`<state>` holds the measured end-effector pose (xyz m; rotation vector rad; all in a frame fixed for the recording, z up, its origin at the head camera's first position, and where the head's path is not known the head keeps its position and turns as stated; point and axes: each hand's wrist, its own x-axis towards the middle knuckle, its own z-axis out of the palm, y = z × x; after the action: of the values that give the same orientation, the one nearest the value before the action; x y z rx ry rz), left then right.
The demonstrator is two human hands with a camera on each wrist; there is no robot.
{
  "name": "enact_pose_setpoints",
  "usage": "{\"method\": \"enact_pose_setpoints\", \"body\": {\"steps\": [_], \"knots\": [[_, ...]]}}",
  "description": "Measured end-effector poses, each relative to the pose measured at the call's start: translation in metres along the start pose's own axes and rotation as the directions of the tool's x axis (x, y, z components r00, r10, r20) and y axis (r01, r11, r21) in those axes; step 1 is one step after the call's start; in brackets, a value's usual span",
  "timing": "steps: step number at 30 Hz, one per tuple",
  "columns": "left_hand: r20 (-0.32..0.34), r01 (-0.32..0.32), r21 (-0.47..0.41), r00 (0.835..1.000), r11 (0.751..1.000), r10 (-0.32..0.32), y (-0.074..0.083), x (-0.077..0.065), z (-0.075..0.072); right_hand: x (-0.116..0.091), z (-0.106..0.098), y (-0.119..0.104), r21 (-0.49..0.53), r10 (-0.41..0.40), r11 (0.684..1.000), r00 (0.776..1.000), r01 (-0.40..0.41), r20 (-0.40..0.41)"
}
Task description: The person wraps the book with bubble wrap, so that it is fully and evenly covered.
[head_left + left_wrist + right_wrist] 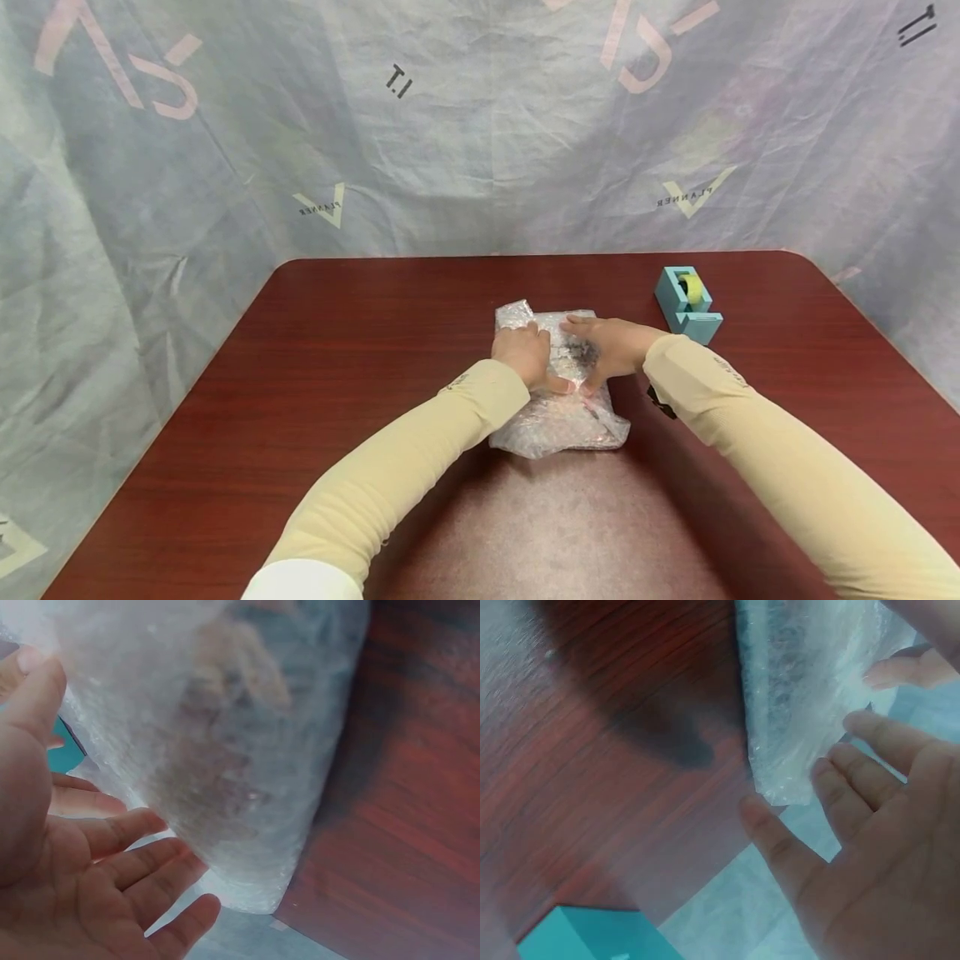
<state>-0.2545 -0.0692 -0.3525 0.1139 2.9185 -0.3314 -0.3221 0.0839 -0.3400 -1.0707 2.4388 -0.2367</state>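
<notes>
A bundle of clear bubble wrap (558,429) lies on the table in front of me, loosely folded, with a dark patch showing near its middle. On its left side rests my left hand (523,357), thumb pointing toward the middle. My right hand (617,343) touches the opposite side with spread fingers, and the two thumbs nearly meet. In the left wrist view, the left hand's fingers (139,859) lie loosely extended along the wrap (225,772). Extended fingers of the right hand (885,825) reach the wrap's edge (795,705) in the right wrist view.
A light blue tape dispenser (699,327) with a yellow roll (692,288) stands right of the bundle, beyond my right forearm. The dark red wooden table (360,333) ends at a grey printed cloth (465,150) hanging behind it.
</notes>
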Motion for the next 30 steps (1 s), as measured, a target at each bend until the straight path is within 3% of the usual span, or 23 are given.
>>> {"method": "enact_pose_setpoints", "body": {"steps": [10, 21, 25, 30], "knots": [[-0.004, 0.002, 0.009, 1.0, 1.0, -0.002, -0.001, -0.005, -0.003, -0.015, 0.002, -0.006, -0.111, -0.08, 0.991, 0.993, 0.071, -0.084], [0.024, 0.011, 0.021, 1.0, 1.0, -0.011, 0.003, 0.002, -0.001, -0.031, 0.005, -0.004, -0.128, -0.12, 0.987, 0.981, 0.101, -0.151], [0.015, 0.01, 0.016, 1.0, 1.0, -0.01, 0.003, 0.0, -0.002, -0.032, 0.002, 0.005, -0.127, -0.149, 0.984, 0.963, 0.122, -0.226], [-0.01, 0.0, 0.011, 1.0, 1.0, 0.0, 0.002, -0.002, -0.002, -0.037, -0.004, 0.022, -0.101, -0.171, 0.984, 0.923, 0.144, -0.345]]}}
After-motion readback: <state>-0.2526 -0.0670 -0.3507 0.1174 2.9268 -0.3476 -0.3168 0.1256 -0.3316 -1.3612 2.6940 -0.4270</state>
